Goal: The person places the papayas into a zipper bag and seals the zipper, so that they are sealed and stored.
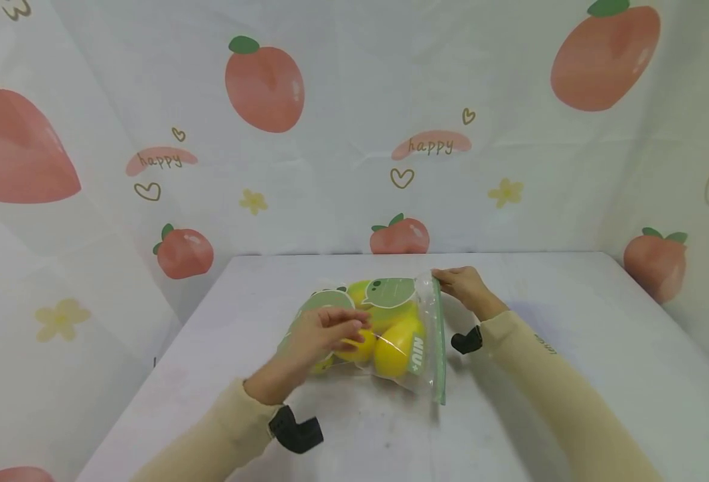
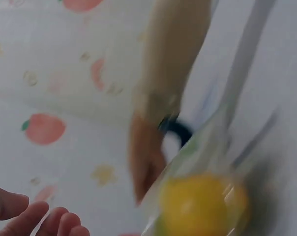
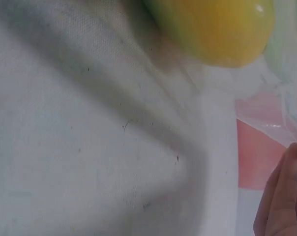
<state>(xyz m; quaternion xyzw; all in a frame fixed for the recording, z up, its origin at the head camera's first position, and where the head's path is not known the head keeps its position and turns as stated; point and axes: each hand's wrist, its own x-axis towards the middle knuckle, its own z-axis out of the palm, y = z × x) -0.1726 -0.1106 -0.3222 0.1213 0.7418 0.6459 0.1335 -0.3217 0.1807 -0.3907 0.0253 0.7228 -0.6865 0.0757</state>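
Note:
A clear zip-lock bag (image 1: 432, 335) with green print lies on its side on the table, its green zip edge toward the right. Several smooth yellow fruits (image 1: 394, 348) fill it; their exact kind I cannot tell. My right hand (image 1: 464, 288) pinches the far corner of the zip edge between thumb and fingers. In the right wrist view, the fingertips (image 3: 292, 152) meet the film at the side of the frame. My left hand (image 1: 321, 335) is in front of the bag's left part, fingers loosely bent and holding nothing. One yellow fruit (image 2: 197, 206) shows blurred through the film in the left wrist view.
The white table (image 1: 354, 442) runs back to a hanging cloth (image 1: 330, 194) printed with peaches, hearts and flowers. Black straps with camera mounts (image 1: 296, 432) sit on both wrists. Shadows of the arms fall on the tabletop.

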